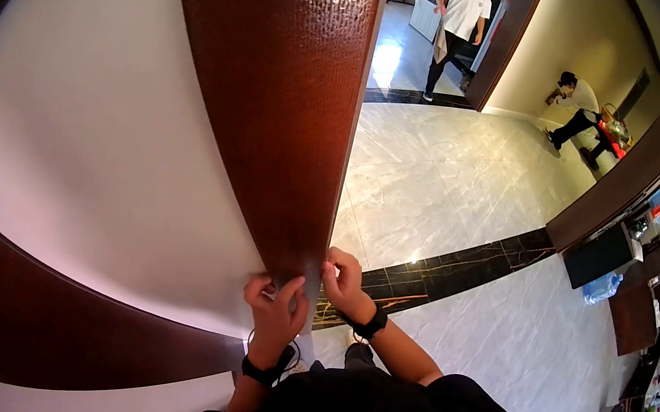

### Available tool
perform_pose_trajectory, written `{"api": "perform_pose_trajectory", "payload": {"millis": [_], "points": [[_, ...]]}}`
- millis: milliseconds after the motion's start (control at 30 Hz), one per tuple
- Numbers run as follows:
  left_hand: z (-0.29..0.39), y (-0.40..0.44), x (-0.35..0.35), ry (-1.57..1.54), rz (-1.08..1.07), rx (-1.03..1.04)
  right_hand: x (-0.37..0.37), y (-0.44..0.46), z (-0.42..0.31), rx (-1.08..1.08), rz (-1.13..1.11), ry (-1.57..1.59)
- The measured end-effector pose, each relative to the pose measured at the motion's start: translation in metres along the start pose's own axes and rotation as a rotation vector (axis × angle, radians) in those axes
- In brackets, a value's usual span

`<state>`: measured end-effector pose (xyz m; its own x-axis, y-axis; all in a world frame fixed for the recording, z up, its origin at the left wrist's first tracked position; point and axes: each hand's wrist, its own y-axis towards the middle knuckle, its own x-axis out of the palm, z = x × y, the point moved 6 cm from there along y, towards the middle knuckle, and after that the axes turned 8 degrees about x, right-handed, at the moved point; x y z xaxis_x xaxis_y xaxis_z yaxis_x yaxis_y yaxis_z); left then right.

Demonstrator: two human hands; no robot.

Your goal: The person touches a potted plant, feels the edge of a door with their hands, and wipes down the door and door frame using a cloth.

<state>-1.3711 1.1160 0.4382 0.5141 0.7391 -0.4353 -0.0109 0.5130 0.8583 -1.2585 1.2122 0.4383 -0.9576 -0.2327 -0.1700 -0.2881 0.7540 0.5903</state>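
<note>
A dark brown wooden door frame [278, 96] runs down the middle of the view beside a white wall [97, 111]. At its lower part, my left hand [276, 310] is at the near face with fingers curled and thumb raised; whatever is between the fingers is too small to make out. My right hand [344, 281] is at the frame's right edge, its fingers bent and pressed together against it. Each wrist wears a black band. A thin dark cable [297, 355] loops beside my left wrist.
Beyond the doorway a person in a white shirt [464, 9] stands holding a cloth. Another person [576, 102] bends by the far wall near a stool with red items. Dark furniture [630, 310] and a blue water bottle [602, 287] are at right. A black threshold strip [457, 268] crosses the floor.
</note>
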Motion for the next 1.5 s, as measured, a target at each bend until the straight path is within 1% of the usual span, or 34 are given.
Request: {"api": "perform_pose_trajectory", "payload": {"millis": [33, 133, 267, 333, 367, 467, 500, 567, 600, 733, 800, 833, 933, 967, 1033, 1067, 1100, 1167, 1200, 1267, 1300, 1367, 1433, 1467, 1500], "points": [[0.001, 0.0, 0.0, 0.021, 0.004, 0.005, 0.0, -0.006, 0.006, -0.001, -0.002, 0.001], [0.003, -0.002, 0.002, 0.053, 0.013, 0.005, 0.006, -0.021, 0.031, 0.084, -0.098, -0.015], [0.002, -0.005, 0.005, 0.077, 0.023, -0.004, 0.004, -0.033, 0.049, 0.106, -0.114, -0.08], [0.001, -0.005, 0.006, 0.061, 0.025, -0.019, 0.001, -0.023, 0.03, 0.012, -0.169, -0.213], [0.001, -0.005, 0.006, 0.04, 0.026, -0.034, -0.001, -0.016, 0.021, 0.016, -0.171, -0.211], [0.005, 0.003, 0.0, 0.067, 0.077, -0.048, -0.008, 0.009, -0.007, -0.141, -0.077, -0.142], [0.005, 0.003, 0.001, 0.066, 0.076, -0.049, -0.008, 0.017, -0.014, -0.14, -0.078, -0.143], [0.006, 0.001, 0.002, 0.058, 0.082, -0.049, -0.012, 0.032, -0.039, -0.175, -0.035, -0.04], [0.006, 0.001, 0.002, 0.056, 0.081, -0.05, -0.014, 0.035, -0.048, -0.247, 0.013, -0.022], [0.005, -0.002, 0.002, 0.047, 0.082, -0.062, -0.014, 0.033, -0.049, -0.295, 0.101, 0.038], [0.004, -0.004, 0.003, 0.043, 0.079, -0.064, -0.008, 0.024, -0.031, -0.175, -0.027, 0.01], [0.004, -0.004, 0.003, 0.05, 0.081, -0.065, -0.008, 0.017, -0.022, -0.172, -0.029, 0.009], [0.004, -0.006, 0.006, 0.041, 0.052, -0.059, 0.002, -0.01, 0.02, 0.029, -0.189, -0.007], [0.004, -0.007, 0.007, 0.028, 0.031, -0.049, 0.001, -0.024, 0.032, 0.035, -0.184, -0.004], [0.004, -0.009, 0.008, 0.04, 0.015, -0.034, 0.003, -0.056, 0.067, 0.357, -0.264, -0.169], [0.004, -0.01, 0.008, 0.053, 0.01, -0.02, 0.0, -0.073, 0.078, 0.44, -0.335, -0.204], [0.003, -0.013, 0.008, 0.047, -0.002, -0.014, -0.006, -0.088, 0.082, 0.447, -0.323, -0.2], [0.003, -0.022, 0.012, 0.086, -0.039, 0.019, -0.019, -0.122, 0.098, 0.553, -0.289, -0.29], [0.002, -0.03, 0.014, 0.094, -0.091, 0.022, -0.024, -0.137, 0.102, 0.563, -0.274, -0.286], [0.002, -0.04, 0.02, 0.11, -0.15, 0.037, -0.04, -0.168, 0.112, 0.669, -0.178, -0.254], [0.002, -0.047, 0.023, 0.134, -0.198, 0.043, -0.047, -0.18, 0.115, 0.788, -0.189, -0.215], [0.001, -0.061, 0.028, 0.068, -0.248, 0.026, -0.059, -0.205, 0.119, 0.817, -0.134, -0.25], [0.005, -0.068, 0.033, 0.072, -0.33, 0.052, -0.072, -0.218, 0.117, 0.852, -0.077, -0.254], [0.007, -0.072, 0.035, 0.056, -0.337, 0.06, -0.079, -0.224, 0.117, 0.873, -0.036, -0.256], [0.005, -0.077, 0.038, 0.06, -0.376, 0.042, -0.085, -0.227, 0.115, 0.884, -0.019, -0.26]]}}
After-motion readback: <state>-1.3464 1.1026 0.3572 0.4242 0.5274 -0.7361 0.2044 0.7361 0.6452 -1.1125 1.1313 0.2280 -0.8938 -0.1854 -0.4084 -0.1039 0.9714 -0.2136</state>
